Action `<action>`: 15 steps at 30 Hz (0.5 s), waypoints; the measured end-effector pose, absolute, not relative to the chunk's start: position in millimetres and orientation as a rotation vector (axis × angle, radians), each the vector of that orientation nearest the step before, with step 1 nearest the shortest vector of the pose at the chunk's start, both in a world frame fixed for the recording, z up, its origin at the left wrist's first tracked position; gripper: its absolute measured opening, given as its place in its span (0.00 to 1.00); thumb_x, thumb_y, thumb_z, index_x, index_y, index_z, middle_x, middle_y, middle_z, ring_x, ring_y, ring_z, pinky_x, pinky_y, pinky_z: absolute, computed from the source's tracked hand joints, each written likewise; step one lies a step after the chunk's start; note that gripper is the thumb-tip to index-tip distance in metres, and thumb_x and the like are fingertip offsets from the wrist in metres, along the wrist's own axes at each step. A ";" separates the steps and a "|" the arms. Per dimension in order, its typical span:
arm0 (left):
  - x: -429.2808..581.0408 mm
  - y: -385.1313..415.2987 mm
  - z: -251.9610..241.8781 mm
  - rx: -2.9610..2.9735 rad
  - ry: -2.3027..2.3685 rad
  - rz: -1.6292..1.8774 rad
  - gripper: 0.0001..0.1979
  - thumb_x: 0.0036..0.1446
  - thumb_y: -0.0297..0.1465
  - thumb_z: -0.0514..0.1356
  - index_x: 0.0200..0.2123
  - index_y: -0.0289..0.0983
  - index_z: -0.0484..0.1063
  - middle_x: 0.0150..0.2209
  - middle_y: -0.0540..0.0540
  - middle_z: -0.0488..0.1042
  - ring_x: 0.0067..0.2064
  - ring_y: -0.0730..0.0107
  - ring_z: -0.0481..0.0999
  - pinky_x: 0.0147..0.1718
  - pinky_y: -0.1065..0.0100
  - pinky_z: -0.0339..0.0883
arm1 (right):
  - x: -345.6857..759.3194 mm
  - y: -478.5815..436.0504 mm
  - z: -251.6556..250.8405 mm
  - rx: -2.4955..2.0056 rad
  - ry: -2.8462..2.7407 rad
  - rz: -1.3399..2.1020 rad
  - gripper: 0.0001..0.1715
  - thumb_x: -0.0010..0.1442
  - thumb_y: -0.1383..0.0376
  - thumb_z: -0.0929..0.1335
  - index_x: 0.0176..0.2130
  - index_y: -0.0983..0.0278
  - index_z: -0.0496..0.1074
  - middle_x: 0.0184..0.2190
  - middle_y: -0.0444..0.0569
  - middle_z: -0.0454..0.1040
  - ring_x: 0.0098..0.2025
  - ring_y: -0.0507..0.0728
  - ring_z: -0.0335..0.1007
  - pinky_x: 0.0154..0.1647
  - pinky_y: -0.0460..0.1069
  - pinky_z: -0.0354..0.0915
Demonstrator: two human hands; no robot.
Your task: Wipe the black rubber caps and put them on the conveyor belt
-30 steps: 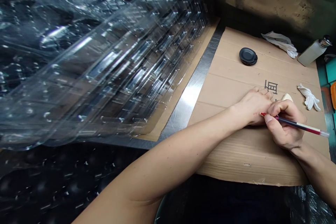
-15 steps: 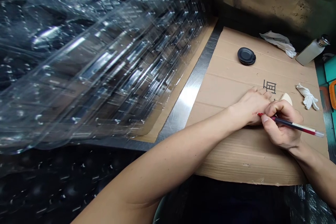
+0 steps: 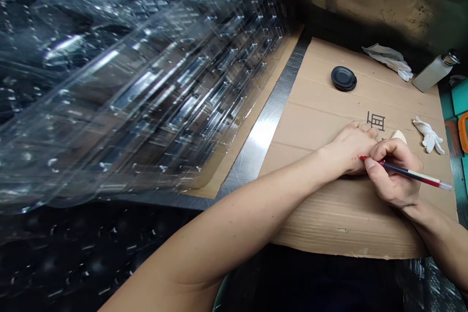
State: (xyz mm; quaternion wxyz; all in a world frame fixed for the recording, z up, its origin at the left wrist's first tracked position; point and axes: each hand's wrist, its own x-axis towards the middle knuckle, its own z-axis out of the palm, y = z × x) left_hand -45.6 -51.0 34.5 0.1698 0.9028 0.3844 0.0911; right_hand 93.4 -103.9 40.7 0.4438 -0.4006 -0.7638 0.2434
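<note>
A red-tipped pen with a clear barrel (image 3: 405,171) lay pinched in the right hand (image 3: 395,175), fingers closed around it, its tip touching the left hand (image 3: 351,148), which rested flat, fingers together, on a brown cardboard sheet (image 3: 329,204). Nearby sat a black round lid (image 3: 343,78), a white crumpled glove (image 3: 429,135) and stacked clear plastic trays (image 3: 127,87).

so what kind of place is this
Probably a factory packing bench: stacked clear plastic blister trays, a brown cardboard sheet as work mat, white cloth gloves, and the right hand gripping a red pen.
</note>
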 end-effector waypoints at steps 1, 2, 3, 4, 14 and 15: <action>-45.6 -50.9 33.5 2.561 1.095 0.263 0.14 0.68 0.35 0.56 0.50 0.36 0.75 0.52 0.37 0.79 0.55 0.52 0.76 0.56 0.53 0.67 | 93.5 -103.8 40.9 -0.993 -1.899 0.603 0.09 0.57 0.67 0.71 0.30 0.58 0.66 0.24 0.42 0.69 0.27 0.53 0.66 0.25 0.50 0.63; -45.5 -50.8 32.7 2.562 1.097 0.265 0.13 0.67 0.35 0.57 0.49 0.36 0.76 0.52 0.37 0.79 0.55 0.52 0.76 0.56 0.53 0.67 | 93.8 -103.8 40.7 -0.990 -1.904 0.606 0.09 0.57 0.67 0.71 0.31 0.58 0.66 0.24 0.42 0.69 0.27 0.53 0.66 0.25 0.50 0.64; -45.6 -50.8 32.0 2.570 1.095 0.262 0.13 0.67 0.35 0.57 0.49 0.36 0.76 0.52 0.37 0.79 0.55 0.53 0.76 0.56 0.54 0.67 | 94.2 -103.7 40.4 -0.983 -1.908 0.608 0.09 0.57 0.68 0.71 0.31 0.58 0.66 0.24 0.42 0.69 0.27 0.53 0.66 0.26 0.50 0.64; -45.7 -50.9 31.7 2.583 1.093 0.257 0.13 0.67 0.35 0.57 0.49 0.35 0.76 0.52 0.37 0.79 0.55 0.53 0.76 0.56 0.54 0.67 | 94.6 -103.7 39.8 -0.974 -1.912 0.613 0.09 0.57 0.68 0.70 0.31 0.58 0.66 0.24 0.42 0.69 0.27 0.54 0.66 0.26 0.50 0.64; -46.9 -50.7 35.1 2.644 1.071 0.208 0.12 0.66 0.36 0.57 0.46 0.36 0.77 0.51 0.37 0.79 0.54 0.53 0.76 0.56 0.54 0.66 | 96.0 -104.5 38.3 -0.937 -1.921 0.649 0.10 0.56 0.70 0.70 0.30 0.58 0.64 0.24 0.41 0.68 0.25 0.52 0.64 0.28 0.51 0.63; -46.9 -50.7 34.9 2.645 1.070 0.213 0.12 0.66 0.35 0.57 0.46 0.36 0.77 0.51 0.37 0.79 0.54 0.53 0.76 0.56 0.54 0.66 | 96.2 -104.6 38.0 -0.934 -1.917 0.654 0.10 0.56 0.70 0.70 0.30 0.58 0.64 0.24 0.41 0.68 0.26 0.52 0.64 0.28 0.51 0.63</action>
